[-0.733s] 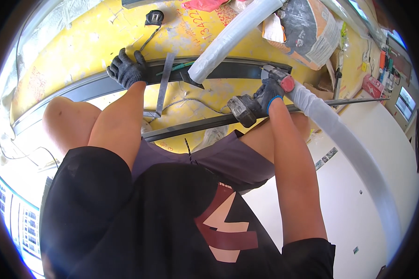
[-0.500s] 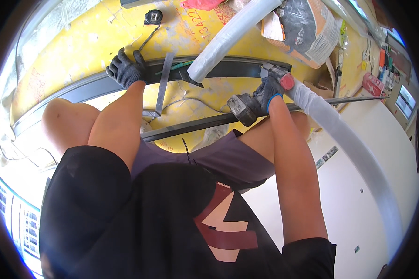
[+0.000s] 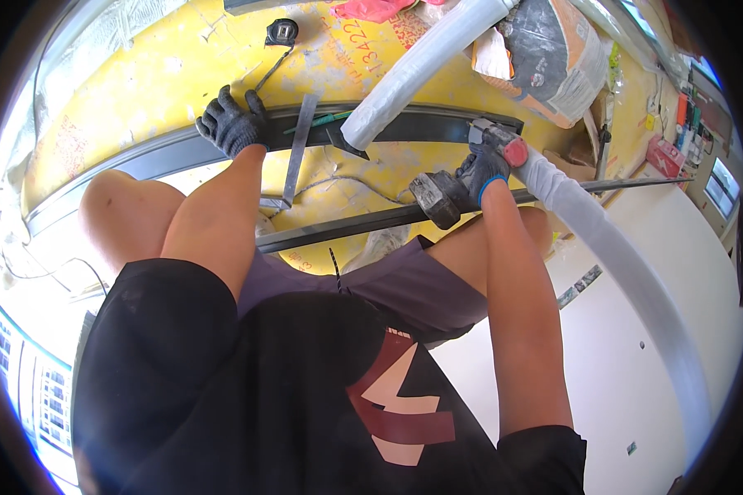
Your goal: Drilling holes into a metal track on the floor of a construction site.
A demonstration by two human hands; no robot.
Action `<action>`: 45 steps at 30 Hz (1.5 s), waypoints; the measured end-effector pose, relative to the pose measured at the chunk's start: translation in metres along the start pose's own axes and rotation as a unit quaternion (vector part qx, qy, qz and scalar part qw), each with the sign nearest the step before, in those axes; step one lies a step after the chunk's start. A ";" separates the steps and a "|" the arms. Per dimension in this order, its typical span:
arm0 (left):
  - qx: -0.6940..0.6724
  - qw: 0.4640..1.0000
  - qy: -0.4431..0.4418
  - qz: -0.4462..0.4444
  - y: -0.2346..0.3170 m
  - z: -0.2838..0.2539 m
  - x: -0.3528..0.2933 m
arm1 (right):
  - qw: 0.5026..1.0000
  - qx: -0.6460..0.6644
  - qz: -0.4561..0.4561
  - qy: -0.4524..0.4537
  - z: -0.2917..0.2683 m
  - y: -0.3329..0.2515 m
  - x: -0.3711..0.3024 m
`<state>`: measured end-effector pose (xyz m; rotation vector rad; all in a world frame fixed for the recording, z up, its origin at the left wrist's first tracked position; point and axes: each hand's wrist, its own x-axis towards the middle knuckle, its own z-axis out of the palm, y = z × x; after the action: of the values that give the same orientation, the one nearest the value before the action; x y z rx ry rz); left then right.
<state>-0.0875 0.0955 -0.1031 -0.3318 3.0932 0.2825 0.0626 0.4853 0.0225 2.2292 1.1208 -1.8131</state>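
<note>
My left hand, in a dark grey glove, lies on a long dark metal profile with its fingers spread. In my gloved right hand is a cordless power drill, gripped by its handle, with its bulky battery toward me and a red rear end. The drill's front is at the right end of the profile; the glove and tool body hide the exact contact. Between my hands a metal try square lies across the profile, beside a green pen and a small dark angled piece.
A plastic-wrapped tube reaches over the profile; another wrapped length runs down the right. A second dark bar crosses before my knees. A tape measure, a cord and a torn bag lie on the yellow board.
The whole view has shifted slightly, so everything sits a little further right. My left hand stays on the profile and my right hand keeps its grip on the drill.
</note>
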 end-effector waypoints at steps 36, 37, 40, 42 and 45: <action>0.018 0.999 -0.036 -0.002 0.004 -0.005 0.005 | 0.997 -0.073 -0.002 0.009 0.001 0.000 0.006; 0.014 0.999 -0.039 -0.002 0.007 -0.002 0.004 | 0.996 -0.085 -0.033 0.010 0.000 -0.002 0.004; 0.033 0.998 -0.044 -0.016 -0.003 -0.008 0.005 | 0.999 -0.044 0.017 0.017 0.013 0.000 -0.004; -0.002 1.000 0.006 0.013 0.038 -0.007 -0.002 | 0.895 -0.395 -0.198 -0.059 -0.068 -0.002 0.057; 0.011 1.000 -0.013 0.001 0.011 -0.005 0.000 | 0.942 -0.301 -0.144 -0.028 -0.023 0.007 0.033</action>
<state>-0.0897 0.1052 -0.0964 -0.3225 3.0696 0.2511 0.0875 0.5076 -0.0021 1.7138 1.7689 -1.3312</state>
